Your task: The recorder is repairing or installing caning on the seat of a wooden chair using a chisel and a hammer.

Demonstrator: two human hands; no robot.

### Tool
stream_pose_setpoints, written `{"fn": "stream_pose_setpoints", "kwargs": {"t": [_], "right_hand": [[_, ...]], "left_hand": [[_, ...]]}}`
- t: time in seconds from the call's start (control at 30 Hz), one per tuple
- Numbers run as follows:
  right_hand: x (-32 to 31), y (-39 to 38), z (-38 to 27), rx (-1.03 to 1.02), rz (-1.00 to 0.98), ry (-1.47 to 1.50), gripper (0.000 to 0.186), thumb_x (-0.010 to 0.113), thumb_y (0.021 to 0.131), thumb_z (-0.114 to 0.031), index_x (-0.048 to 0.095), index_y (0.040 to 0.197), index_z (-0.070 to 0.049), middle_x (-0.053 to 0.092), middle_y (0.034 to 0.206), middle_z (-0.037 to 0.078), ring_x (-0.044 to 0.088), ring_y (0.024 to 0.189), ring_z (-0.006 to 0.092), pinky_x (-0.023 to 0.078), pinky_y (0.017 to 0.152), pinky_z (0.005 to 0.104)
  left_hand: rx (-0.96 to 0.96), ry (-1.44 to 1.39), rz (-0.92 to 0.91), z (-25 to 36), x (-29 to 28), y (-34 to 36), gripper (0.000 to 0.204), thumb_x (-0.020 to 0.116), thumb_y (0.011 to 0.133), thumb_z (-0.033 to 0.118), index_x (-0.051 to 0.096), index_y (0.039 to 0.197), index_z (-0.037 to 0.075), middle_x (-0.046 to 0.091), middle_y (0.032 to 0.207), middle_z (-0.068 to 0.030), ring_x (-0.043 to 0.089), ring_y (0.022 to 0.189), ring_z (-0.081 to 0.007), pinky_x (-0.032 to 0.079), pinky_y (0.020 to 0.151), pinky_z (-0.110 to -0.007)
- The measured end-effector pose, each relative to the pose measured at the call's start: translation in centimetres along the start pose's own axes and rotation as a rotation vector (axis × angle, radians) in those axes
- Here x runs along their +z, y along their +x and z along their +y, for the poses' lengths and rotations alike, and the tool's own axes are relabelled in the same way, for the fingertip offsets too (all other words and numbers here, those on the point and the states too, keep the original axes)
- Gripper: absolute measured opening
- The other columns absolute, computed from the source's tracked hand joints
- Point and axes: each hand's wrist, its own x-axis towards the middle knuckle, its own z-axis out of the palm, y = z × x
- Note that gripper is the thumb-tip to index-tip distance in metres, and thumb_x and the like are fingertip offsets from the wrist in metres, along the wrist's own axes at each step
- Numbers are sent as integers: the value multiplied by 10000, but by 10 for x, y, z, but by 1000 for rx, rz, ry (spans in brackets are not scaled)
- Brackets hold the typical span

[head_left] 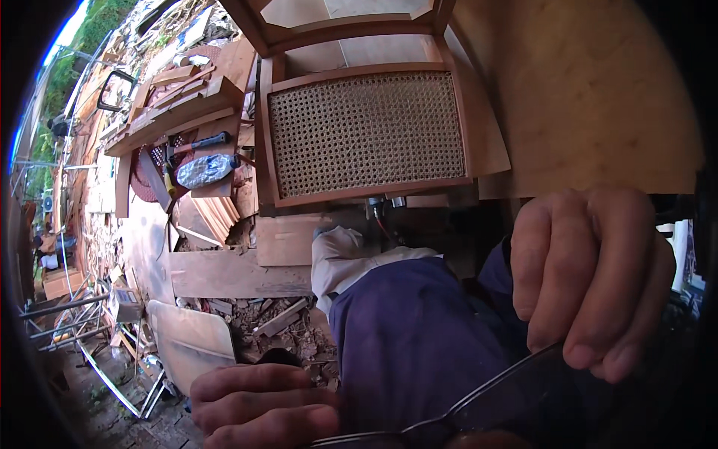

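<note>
My right hand (587,280) curls at the lower right, fingertips on thin-rimmed clear eyeglasses (482,385) close to the camera. My left hand (262,408) is at the bottom edge, fingers bent around the other end of the glasses, partly hidden. Beyond them a wooden chair (273,138) with a woven cane panel (363,131) lies on a board. My legs, in dark blue shorts (411,337), are below it.
At left are stacked wood strips (172,112), a hammer (209,142), a silvery pouch (202,170), a tilted board (187,337), metal tubing (63,318) and scrap. A large plywood sheet (583,90) stands at right.
</note>
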Motion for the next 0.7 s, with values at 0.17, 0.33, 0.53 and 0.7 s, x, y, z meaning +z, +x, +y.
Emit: {"fn": "stream_pose_setpoints", "kwargs": {"t": [0.17,0.33,0.53,0.7], "right_hand": [[-3,9,7,-169,-45,122,73,842,918,-44,796,967,-18,750,932,133,744,668,263,569,502,298],[-12,12,11,-145,75,81,134,816,941,-47,753,1051,-4,694,1041,137,737,689,260,572,524,298],[-9,23,21,-157,230,43,210,785,969,-50,701,1151,13,626,1171,143,728,714,257,576,551,299],[-56,27,-2,-204,329,-141,274,759,992,-52,658,1234,27,570,1279,147,720,734,254,579,574,300]], "left_hand": [[12,-54,-35,-1,-24,9,509,597,1091,228,324,1513,145,701,1062,-189,691,654,-278,639,646,-458],[-102,-44,-116,23,-36,29,456,582,1069,280,401,1461,134,663,1094,-150,685,757,-290,651,746,-505],[-105,-24,-2,19,-28,49,438,605,1054,270,413,1426,142,657,1071,-134,679,731,-285,650,731,-488],[-125,214,288,-51,-2,30,585,426,1151,514,389,1431,1,701,805,-217,640,591,-263,544,646,-400]]}}
